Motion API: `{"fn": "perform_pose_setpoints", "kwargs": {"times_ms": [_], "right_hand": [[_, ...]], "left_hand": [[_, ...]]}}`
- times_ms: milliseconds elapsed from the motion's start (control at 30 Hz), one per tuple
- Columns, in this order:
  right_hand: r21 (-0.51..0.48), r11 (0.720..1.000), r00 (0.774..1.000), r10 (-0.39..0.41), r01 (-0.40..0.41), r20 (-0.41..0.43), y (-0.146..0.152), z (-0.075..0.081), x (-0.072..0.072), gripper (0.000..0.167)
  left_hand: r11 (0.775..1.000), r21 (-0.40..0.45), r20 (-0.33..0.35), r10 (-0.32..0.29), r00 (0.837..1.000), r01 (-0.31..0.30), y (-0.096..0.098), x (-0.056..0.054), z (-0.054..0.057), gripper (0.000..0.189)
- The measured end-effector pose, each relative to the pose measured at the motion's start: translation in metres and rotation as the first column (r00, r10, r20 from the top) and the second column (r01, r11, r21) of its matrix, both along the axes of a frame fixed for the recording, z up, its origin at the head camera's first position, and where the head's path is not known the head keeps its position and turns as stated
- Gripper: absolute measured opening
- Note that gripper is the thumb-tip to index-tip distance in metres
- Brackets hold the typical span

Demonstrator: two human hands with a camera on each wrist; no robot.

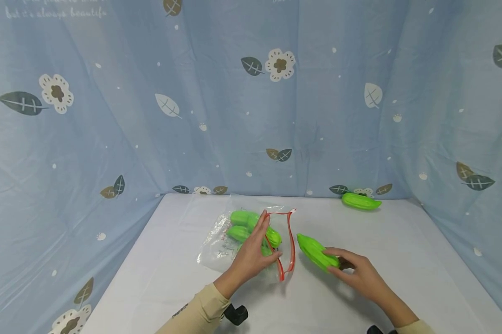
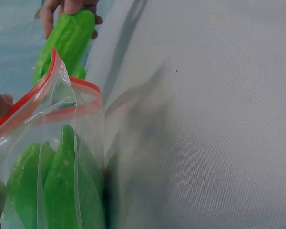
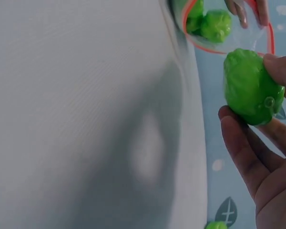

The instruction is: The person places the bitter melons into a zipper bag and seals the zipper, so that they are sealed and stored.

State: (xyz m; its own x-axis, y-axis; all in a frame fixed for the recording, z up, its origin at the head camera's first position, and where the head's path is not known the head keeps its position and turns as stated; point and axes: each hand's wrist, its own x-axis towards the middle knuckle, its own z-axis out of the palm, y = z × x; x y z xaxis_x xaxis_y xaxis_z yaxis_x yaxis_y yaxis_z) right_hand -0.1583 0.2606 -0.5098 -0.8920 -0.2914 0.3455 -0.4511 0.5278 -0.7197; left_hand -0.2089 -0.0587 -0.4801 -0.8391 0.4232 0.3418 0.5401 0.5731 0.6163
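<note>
1. The left hand (image 1: 248, 256) partly covers the green vegetables (image 1: 237, 233) inside the bag (image 1: 211, 254); their count is unclear.
2. Sleeve print (image 1: 180, 310) is too small to read.
3. The head view's top edge crops the curtain lettering (image 1: 56, 14).

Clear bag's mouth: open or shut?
Open: the clear bag has its red rim spread into a loop, gap visible in head and right wrist views.
</note>
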Motion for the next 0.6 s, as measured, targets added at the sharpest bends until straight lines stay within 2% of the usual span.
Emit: {"fn": "perform_pose_setpoints", "kwargs": {"times_ms": [267, 600], "right_hand": [[-0.026, 0.998, 0.997, 0.061, -0.063, -0.047, -0.013, 0.006, -0.004, 0.042], [0.011, 0.999, 0.997, 0.042, -0.042, -0.061, -0.034, 0.005, -0.015, 0.043]], "left_hand": [[1.0, 0.005, -0.005, 0.002, 1.0, -0.002, 0.001, 0.0, -0.001, 0.1], [1.0, -0.001, 0.001, 0.0, 1.0, 0.0, 0.0, 0.001, -0.001, 0.101]]}}
